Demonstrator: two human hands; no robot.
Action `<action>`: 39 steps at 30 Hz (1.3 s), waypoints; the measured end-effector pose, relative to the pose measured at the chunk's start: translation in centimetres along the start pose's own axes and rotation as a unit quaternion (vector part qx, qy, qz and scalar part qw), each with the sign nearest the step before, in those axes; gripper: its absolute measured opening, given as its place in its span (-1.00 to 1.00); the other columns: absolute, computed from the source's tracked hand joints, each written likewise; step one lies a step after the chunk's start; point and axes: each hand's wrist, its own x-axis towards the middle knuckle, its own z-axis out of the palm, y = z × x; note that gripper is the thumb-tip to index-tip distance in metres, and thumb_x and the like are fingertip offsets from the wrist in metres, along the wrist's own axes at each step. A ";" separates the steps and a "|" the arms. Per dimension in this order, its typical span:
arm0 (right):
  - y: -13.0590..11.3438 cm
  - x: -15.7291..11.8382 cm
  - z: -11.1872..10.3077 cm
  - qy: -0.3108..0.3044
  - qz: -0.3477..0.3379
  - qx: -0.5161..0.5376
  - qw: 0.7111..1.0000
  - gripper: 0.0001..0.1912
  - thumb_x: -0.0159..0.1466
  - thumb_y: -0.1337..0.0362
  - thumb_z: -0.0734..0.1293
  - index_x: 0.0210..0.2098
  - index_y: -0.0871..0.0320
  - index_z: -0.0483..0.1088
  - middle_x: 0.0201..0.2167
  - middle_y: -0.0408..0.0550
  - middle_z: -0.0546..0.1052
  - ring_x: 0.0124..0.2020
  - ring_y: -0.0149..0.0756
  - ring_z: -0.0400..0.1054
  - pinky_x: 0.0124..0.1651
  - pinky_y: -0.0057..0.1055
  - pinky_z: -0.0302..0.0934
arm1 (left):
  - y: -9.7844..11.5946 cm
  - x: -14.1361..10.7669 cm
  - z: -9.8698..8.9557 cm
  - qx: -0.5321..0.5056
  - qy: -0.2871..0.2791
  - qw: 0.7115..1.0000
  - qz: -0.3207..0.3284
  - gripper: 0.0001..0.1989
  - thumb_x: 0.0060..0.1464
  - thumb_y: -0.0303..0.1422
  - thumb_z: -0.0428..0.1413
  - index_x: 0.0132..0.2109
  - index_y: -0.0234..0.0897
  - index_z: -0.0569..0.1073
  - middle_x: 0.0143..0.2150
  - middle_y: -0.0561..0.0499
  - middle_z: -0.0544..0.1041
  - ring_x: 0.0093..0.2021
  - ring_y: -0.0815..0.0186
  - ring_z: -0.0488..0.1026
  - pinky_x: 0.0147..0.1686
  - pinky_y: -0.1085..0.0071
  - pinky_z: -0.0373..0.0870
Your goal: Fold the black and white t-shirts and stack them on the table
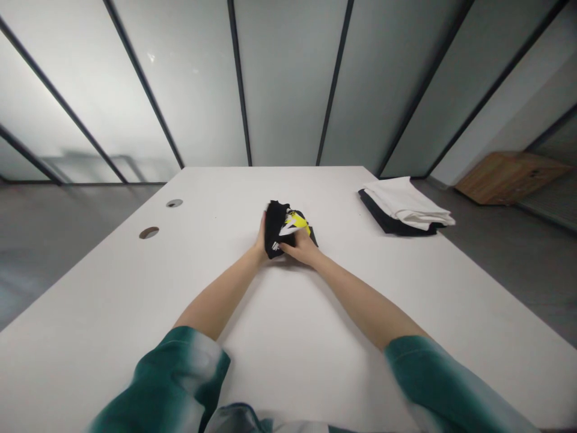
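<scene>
A small bundled black garment [273, 225] with a yellow and white print is held upright over the white table [288, 325], in front of me. My left hand [260, 242] grips its left side, with most of the fingers hidden behind the cloth. On the right, my right hand [303, 248] is closed on the near right part of the same garment, thumb pointing left across its front. Part of the dark cloth shows beyond the right wrist. The exact kind of garment cannot be told from this folded state.
Folded white cloth [406, 201] lies on top of folded black cloth [387, 224] at the table's right edge. Two round holes, one of them a cable hole [149, 233], sit at the left. A wooden cabinet [509, 177] stands beyond, before frosted panels [288, 84].
</scene>
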 end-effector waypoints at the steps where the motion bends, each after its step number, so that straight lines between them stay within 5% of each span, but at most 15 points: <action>1: 0.2 0.0 0.1 0.002 0.000 0.018 1.000 -0.69 0.16 0.16 0.37 -0.12 0.12 0.44 -0.07 0.06 0.55 0.00 -0.07 0.39 0.10 -0.11 0.24 | 0.0 -0.3 0.1 -0.064 -0.037 0.997 -0.018 -0.38 0.36 -0.07 -0.24 -0.31 -0.34 0.59 -0.45 -0.06 0.58 -0.32 0.26 0.56 -0.23 0.39 0.52; 5: 1.0 0.1 0.1 0.028 0.046 0.028 0.998 -0.71 0.12 0.24 0.36 -0.14 0.10 0.44 -0.10 0.04 0.58 -0.02 -0.03 0.42 0.11 -0.09 0.25 | -0.5 -1.1 1.1 -0.339 -0.091 0.924 -0.154 -0.56 0.20 -0.06 0.11 0.03 -0.31 0.53 -0.16 -0.11 0.65 -0.11 0.15 0.59 0.06 0.20 0.46; 9: 1.0 0.4 -0.4 0.094 0.089 0.033 0.991 -0.76 0.21 0.16 0.28 -0.17 0.10 0.40 -0.19 0.06 0.58 -0.12 -0.03 0.45 -0.01 -0.12 0.30 | -1.0 0.1 1.5 -0.382 0.008 0.897 -0.223 -0.58 0.21 -0.05 0.06 0.02 -0.27 0.50 -0.10 -0.10 0.63 -0.06 0.16 0.57 0.02 0.24 0.49; 12: 1.4 0.7 -0.9 0.223 0.132 0.058 0.964 -0.75 0.26 0.06 0.21 -0.21 0.08 0.33 -0.28 0.03 0.53 -0.17 -0.08 0.41 -0.08 -0.18 0.30 | -1.3 1.6 -0.3 -0.337 0.131 0.911 -0.200 -0.57 0.27 -0.03 -0.07 -0.03 -0.24 0.49 -0.10 -0.07 0.62 -0.04 0.21 0.55 -0.05 0.32 0.49; 16: 3.7 1.1 -1.9 0.337 0.213 0.087 0.913 -0.79 0.23 0.04 0.17 -0.36 0.03 0.16 -0.39 -0.06 0.38 -0.18 -0.12 0.33 -0.11 -0.21 0.27 | -1.9 2.2 -3.7 -0.088 0.257 0.959 -0.081 -0.52 0.24 0.03 -0.08 -0.27 -0.25 0.49 -0.36 -0.08 0.56 -0.12 0.13 0.54 -0.20 0.33 0.46; 19: 5.9 1.2 -3.2 0.391 0.262 0.110 0.875 -0.84 0.21 0.09 0.10 -0.41 0.03 0.11 -0.37 -0.06 0.34 -0.15 -0.13 0.29 -0.07 -0.18 0.26 | -1.5 1.0 -4.0 0.107 0.180 0.978 0.022 -0.55 0.23 -0.03 -0.06 -0.43 -0.25 0.44 -0.57 -0.05 0.40 -0.30 0.09 0.52 -0.31 0.30 0.41; 21: 7.1 1.3 -4.3 0.454 0.291 0.100 0.836 -0.83 0.22 0.11 0.05 -0.37 0.03 0.14 -0.29 -0.02 0.36 -0.10 -0.14 0.30 0.00 -0.16 0.25 | -0.6 -0.4 -2.9 0.219 0.061 0.969 0.092 -0.66 0.17 -0.11 0.01 -0.39 -0.25 0.47 -0.57 -0.04 0.40 -0.35 0.10 0.50 -0.29 0.26 0.39; 23: 7.9 1.4 -5.3 0.486 0.313 0.093 0.811 -0.78 0.23 0.09 0.04 -0.28 0.05 0.17 -0.20 0.01 0.38 -0.06 -0.16 0.32 0.01 -0.17 0.26 | 0.5 -1.9 -1.1 0.304 -0.086 0.929 0.192 -0.77 0.07 -0.18 0.11 -0.32 -0.25 0.50 -0.46 -0.07 0.49 -0.29 0.11 0.50 -0.18 0.21 0.38; 25: 8.2 1.5 -5.7 0.443 0.325 0.100 0.830 -0.70 0.24 0.05 0.06 -0.19 0.08 0.21 -0.15 0.04 0.42 -0.06 -0.15 0.36 -0.02 -0.17 0.28 | 1.5 -3.2 0.7 0.336 -0.210 0.872 0.286 -0.78 0.04 -0.17 0.14 -0.31 -0.23 0.52 -0.31 -0.10 0.55 -0.19 0.11 0.49 -0.04 0.16 0.34; 27: 8.1 1.3 -5.4 0.348 0.308 0.087 0.881 -0.61 0.20 -0.02 0.15 -0.12 0.11 0.26 -0.16 0.06 0.46 -0.07 -0.11 0.38 -0.02 -0.15 0.28 | 2.0 -3.9 1.8 0.329 -0.274 0.844 0.322 -0.73 0.15 -0.15 0.07 -0.32 -0.23 0.53 -0.23 -0.11 0.56 -0.13 0.13 0.48 0.03 0.15 0.31; 29: 7.7 1.1 -4.7 0.243 0.254 0.044 0.935 -0.54 0.10 -0.02 0.30 -0.10 0.11 0.32 -0.17 0.05 0.50 -0.07 -0.07 0.37 0.03 -0.12 0.26 | 1.9 -3.9 2.0 0.312 -0.258 0.864 0.300 -0.66 0.28 -0.20 -0.08 -0.27 -0.24 0.53 -0.21 -0.12 0.55 -0.11 0.17 0.47 0.04 0.17 0.33; 32: 7.1 0.7 -3.6 0.157 0.184 0.006 0.970 -0.58 0.00 0.11 0.37 -0.15 0.10 0.37 -0.22 -0.01 0.51 -0.13 -0.10 0.37 0.04 -0.14 0.24 | 0.6 -2.9 0.9 0.305 -0.122 0.915 0.235 -0.69 0.29 -0.25 -0.08 -0.02 -0.26 0.48 0.00 -0.17 0.52 0.07 0.13 0.41 0.13 0.15 0.30; 35: 6.7 0.7 -2.9 0.202 0.204 0.050 0.957 -0.74 0.04 0.15 0.29 -0.27 0.08 0.32 -0.40 -0.14 0.45 -0.31 -0.21 0.33 -0.14 -0.25 0.28 | -1.2 -1.7 -0.3 0.325 -0.063 0.929 0.167 -0.41 0.12 -0.09 0.13 0.22 -0.29 0.31 0.21 -0.24 0.39 0.23 0.00 0.30 0.20 0.06 0.25; 39: 6.8 1.6 -2.6 0.274 0.247 0.221 0.903 -0.76 0.10 0.07 0.21 -0.29 0.04 0.18 -0.41 -0.18 0.41 -0.34 -0.26 0.34 -0.26 -0.34 0.27 | -2.0 -0.9 -0.6 0.356 -0.164 0.909 0.141 -0.39 0.07 -0.10 0.17 0.21 -0.27 0.34 0.10 -0.19 0.50 0.12 0.00 0.42 0.13 0.10 0.33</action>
